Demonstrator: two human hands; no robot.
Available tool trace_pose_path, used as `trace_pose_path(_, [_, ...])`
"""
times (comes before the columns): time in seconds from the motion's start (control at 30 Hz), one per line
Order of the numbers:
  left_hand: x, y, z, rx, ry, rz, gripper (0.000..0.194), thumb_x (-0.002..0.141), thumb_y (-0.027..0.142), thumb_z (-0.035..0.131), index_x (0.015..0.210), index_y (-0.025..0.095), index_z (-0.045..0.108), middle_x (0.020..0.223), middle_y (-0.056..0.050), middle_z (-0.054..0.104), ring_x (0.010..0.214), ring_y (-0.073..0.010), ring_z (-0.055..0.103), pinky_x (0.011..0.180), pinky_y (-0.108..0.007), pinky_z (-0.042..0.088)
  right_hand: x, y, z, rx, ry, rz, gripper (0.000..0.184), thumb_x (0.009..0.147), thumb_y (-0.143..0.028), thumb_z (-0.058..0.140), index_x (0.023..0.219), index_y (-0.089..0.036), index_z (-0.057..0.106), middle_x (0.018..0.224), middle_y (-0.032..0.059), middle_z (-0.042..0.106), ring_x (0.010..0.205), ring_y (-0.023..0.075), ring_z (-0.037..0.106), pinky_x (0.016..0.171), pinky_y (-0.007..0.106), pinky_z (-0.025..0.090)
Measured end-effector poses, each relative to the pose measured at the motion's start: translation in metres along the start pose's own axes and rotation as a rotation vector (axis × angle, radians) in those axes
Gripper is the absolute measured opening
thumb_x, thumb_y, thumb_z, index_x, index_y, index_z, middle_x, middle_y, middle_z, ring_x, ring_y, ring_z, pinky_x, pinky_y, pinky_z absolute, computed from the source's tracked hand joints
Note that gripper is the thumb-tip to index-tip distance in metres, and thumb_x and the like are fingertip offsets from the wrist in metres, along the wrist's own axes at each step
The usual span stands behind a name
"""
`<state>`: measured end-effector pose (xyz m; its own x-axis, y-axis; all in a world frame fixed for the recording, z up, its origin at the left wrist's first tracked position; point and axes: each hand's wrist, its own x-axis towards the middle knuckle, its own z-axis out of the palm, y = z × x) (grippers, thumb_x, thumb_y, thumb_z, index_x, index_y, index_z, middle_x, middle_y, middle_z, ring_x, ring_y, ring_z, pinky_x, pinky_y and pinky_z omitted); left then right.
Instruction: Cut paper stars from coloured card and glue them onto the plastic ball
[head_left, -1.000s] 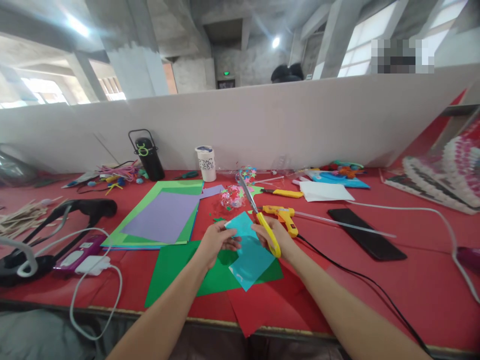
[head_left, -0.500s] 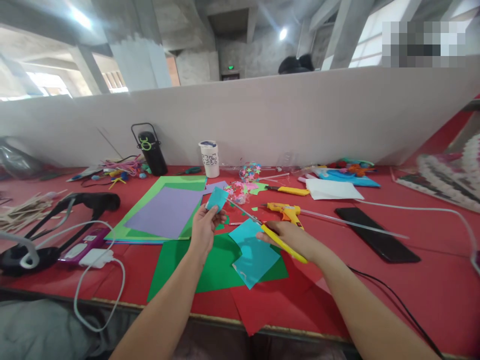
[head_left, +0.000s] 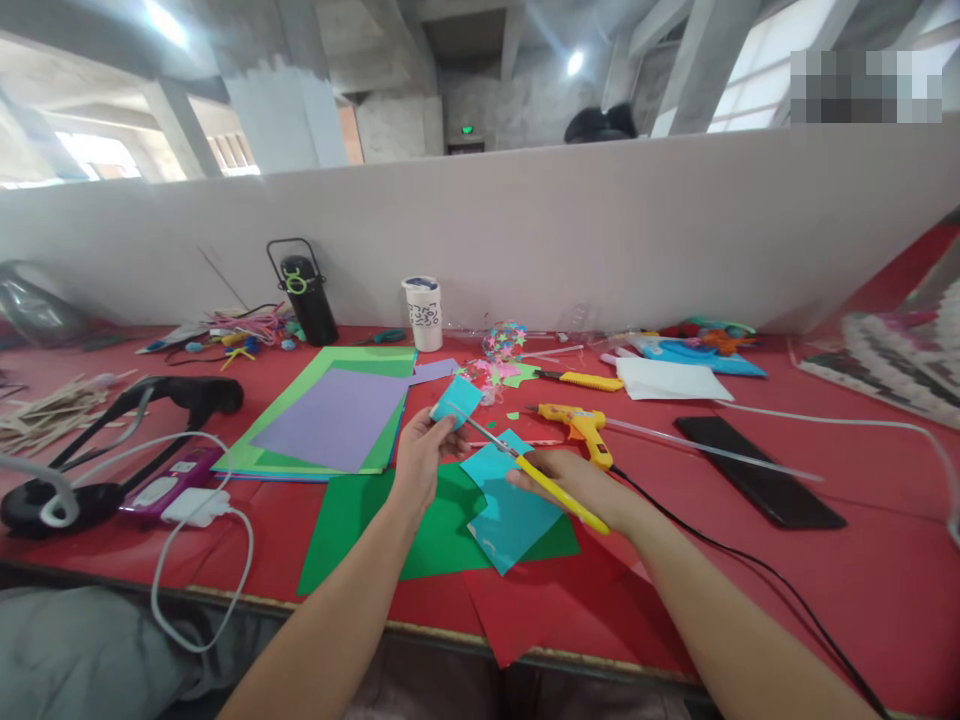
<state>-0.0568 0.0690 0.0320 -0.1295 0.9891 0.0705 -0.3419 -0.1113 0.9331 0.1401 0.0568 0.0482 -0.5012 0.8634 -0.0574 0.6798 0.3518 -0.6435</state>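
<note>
Pinched in my left hand [head_left: 426, 440] is a small blue piece of paper [head_left: 459, 399], held up above the table. My right hand [head_left: 574, 483] grips yellow-handled scissors [head_left: 559, 490], whose blades point left and meet the lower edge of that paper. Beneath my right hand lies a larger blue sheet [head_left: 510, 520] with pieces cut out of it. It rests on a green sheet [head_left: 442, 530], with a red sheet [head_left: 514, 615] closer to the table edge. Exactly how far the blades are apart is hard to see.
A yellow glue gun [head_left: 581, 428] with a clear stick and black cord lies right of my hands. Beyond it are a yellow cutter [head_left: 589, 381] and a black phone [head_left: 757, 475]. Left are stacked coloured sheets [head_left: 330, 420]; a white cup [head_left: 424, 315] and black bottle [head_left: 309, 305] stand behind.
My left hand with the small blue paper has shifted slightly right, and the scissor blades now overlap the paper's lower edge. The camera view has moved a little.
</note>
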Motion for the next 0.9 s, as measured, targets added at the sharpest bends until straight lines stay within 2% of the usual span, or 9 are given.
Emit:
trace_pose_path(0.17, [-0.0019,-0.0013,0.0003,0.007,0.004,-0.008,0.020,0.064,0.032,0.068,0.071,0.017,0.056,0.054,0.002,0.063,0.043,-0.0096,0.055,0.048,-0.021,0.042,0.0001,-0.0017,0.0015,0.014,0.026,0.015,0.048,0.080,-0.065,0.047,0.060,-0.021,0.048,0.057,-0.0011,0.048,0.054,0.0157,0.045,0.047,0.025,0.030])
trace_pose_path(0.37, [0.0001,-0.0007,-0.0013,0.019,0.003,-0.027,0.021,0.063,0.032,0.067,0.068,0.017,0.054,0.051,0.003,0.061,0.039,-0.0081,0.051,0.043,-0.020,0.037,0.0043,0.0031,0.0046,0.002,0.021,0.027,0.052,0.079,-0.068,0.044,0.056,-0.022,0.044,0.052,-0.0025,0.041,0.049,0.0143,0.040,0.043,0.025,0.026])
trace_pose_path(0.67, [-0.0039,0.0019,-0.0032,0.049,-0.088,-0.088,0.018,0.062,0.030,0.067,0.063,0.017,0.055,0.048,0.003,0.059,0.036,-0.0063,0.046,0.039,-0.019,0.032,-0.0023,-0.0021,0.0021,-0.091,0.021,0.058,0.045,0.079,-0.063,0.052,0.065,-0.020,0.053,0.060,0.0019,0.055,0.056,0.0195,0.052,0.051,0.027,0.032])
trace_pose_path(0.9, [-0.0061,0.0012,-0.0013,0.031,-0.102,-0.108,0.019,0.064,0.032,0.066,0.065,0.018,0.054,0.049,0.003,0.060,0.038,-0.0057,0.046,0.040,-0.019,0.032,-0.0002,0.0011,0.0046,-0.102,0.019,0.054,0.047,0.082,-0.062,0.045,0.059,-0.022,0.046,0.055,0.0008,0.048,0.053,0.0178,0.046,0.047,0.026,0.028])
